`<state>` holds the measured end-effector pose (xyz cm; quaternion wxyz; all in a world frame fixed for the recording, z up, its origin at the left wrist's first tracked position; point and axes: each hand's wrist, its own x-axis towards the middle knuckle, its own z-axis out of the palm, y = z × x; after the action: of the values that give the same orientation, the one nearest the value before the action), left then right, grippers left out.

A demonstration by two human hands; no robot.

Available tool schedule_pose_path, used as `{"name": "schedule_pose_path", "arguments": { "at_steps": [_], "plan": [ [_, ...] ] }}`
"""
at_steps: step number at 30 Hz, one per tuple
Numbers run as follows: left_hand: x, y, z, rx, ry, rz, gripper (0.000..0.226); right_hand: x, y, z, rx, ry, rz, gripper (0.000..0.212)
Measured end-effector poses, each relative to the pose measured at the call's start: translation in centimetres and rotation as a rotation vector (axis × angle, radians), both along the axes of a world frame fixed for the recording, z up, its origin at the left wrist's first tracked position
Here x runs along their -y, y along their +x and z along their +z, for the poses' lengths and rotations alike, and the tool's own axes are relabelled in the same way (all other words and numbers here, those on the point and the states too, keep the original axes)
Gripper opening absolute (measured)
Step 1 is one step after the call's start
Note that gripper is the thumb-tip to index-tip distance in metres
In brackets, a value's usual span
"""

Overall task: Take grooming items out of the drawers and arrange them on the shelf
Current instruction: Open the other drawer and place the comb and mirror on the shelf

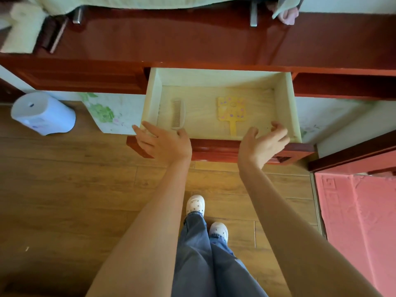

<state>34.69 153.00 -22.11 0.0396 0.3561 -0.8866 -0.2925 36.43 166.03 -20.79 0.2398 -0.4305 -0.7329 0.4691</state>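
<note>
The pale drawer [285,103] is standing pulled out of the red dresser [192,39], bare floor showing between 2 items. The left hand [165,144] is hovering over its front-left corner, fingers spread, holding nothing. The right hand [263,144] is hovering front-right, fingers loosely curled, empty. The yellow mirror [231,110] is lying right of centre, and the comb [178,114] is lying near the left wall.

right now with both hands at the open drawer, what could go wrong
1. The drawer is pulled far out; weight from the left hand or right hand on its front edge might tip it loose.
2. The comb lies flat, so it may slide rather than lift.
3. The yellow hand mirror could crack if dropped on the wooden floor.
</note>
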Motion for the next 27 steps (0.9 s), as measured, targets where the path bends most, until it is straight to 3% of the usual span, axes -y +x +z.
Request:
{"name": "schedule_pose_path", "arguments": {
  "at_steps": [6, 10, 27],
  "plan": [
    [-0.7, -1.1, 1.4, -0.012, -0.268, -0.431, 0.082, -0.4, -1.8, 1.7, 0.180, 0.364, 0.445, 0.059],
    [-0.6, -2.4, 1.8, -0.012, -0.366, -0.606, 0.077, -0.7, -3.2, 2.1, 0.350, 0.497, 0.628, 0.070],
    [1.5, -11.1, -2.4, 0.239, -0.420, -0.813, 0.079, -1.1, -11.4, -1.1, 0.642, 0.568, 0.765, 0.090]
  ]
}}
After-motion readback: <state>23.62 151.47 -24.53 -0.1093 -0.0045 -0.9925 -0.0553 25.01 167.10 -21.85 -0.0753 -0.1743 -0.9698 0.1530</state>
